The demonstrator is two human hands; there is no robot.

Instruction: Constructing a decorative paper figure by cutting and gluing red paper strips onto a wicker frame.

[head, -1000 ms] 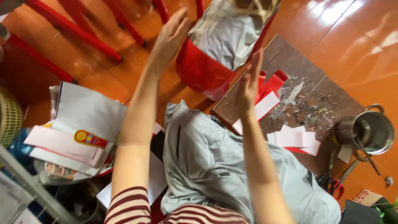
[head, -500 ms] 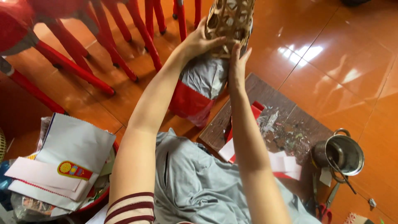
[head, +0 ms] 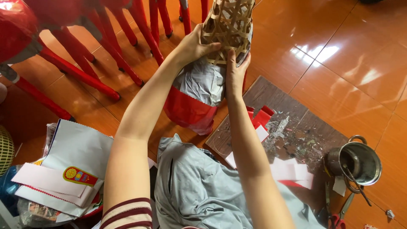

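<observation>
**A:** Looking down here, we've got a glossy orange tile floor (head: 339, 55) catching window glare, and red chair legs (head: 106, 55) fanned across the top left.

**B:** And a dark wooden board (head: 292, 114) lies flat on those tiles, speckled with paste and scraps, with red and white paper pieces (head: 288, 169) on it. A small metal pot (head: 356, 163) sits at the board's right end, and scissors (head: 337, 212) lie just below it.

**A:** Over on the left, a stack of white paper sheets (head: 76, 157), one with a red and yellow badge on it. Grey trousers (head: 203, 191) fill the bottom centre.

**B:** Now the arms. Both stretch straight out from the body, up the frame. The left hand (head: 195, 44) wraps around the frame's left side, thumb across the weave. The right hand (head: 235, 72) presses flat against its lower edge, fingers pointing up.

**A:** So both are closed on it?

**B:** The left clearly grips it. The right lies open-palmed against it, touching, bracing rather than clasping.

**A:** And the thing itself?

**B:** A woven bamboo frame (head: 231, 25), pale strips in an open lattice, held up in the air above the floor near the chair legs. Its lower half is covered in grey paper (head: 203, 85), then a red paper band (head: 186, 110) at the very bottom.
</observation>
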